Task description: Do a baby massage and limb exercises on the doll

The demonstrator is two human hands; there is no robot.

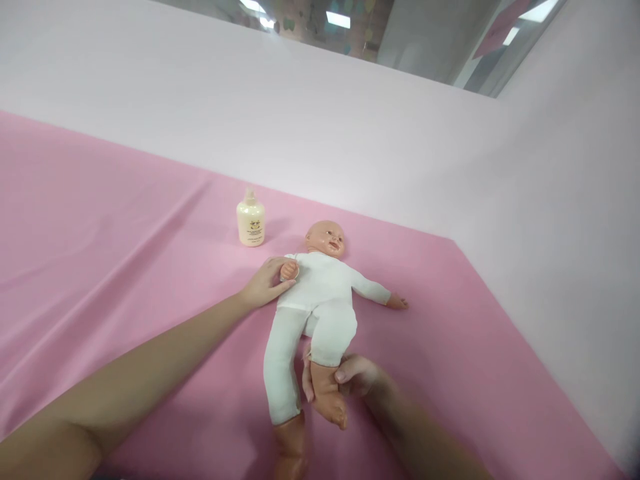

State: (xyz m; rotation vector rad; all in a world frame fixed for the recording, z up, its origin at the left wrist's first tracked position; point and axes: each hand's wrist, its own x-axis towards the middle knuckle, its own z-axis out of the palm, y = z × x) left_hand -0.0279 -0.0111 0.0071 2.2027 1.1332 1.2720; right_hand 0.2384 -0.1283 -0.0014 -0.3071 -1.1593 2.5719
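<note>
A baby doll [320, 277] with a white cloth body lies on its back on the pink cloth, head toward the far side. My left hand [267, 283] is wrapped round the doll's arm at the left, its thumb by the doll's side and its other fingers partly hidden behind the doll's small fist [289, 270]. Lower down, my right hand [357, 375] grips the doll's bent leg [326, 383] just above the foot, thumb in front and fingers behind. The other leg [283, 373] stretches toward me.
A cream pump bottle [251, 223] stands upright left of the doll's head. The pink cloth [100, 220] has folds at the left. White walls [320, 153] border the surface behind and at the right, with a window [400, 33] above.
</note>
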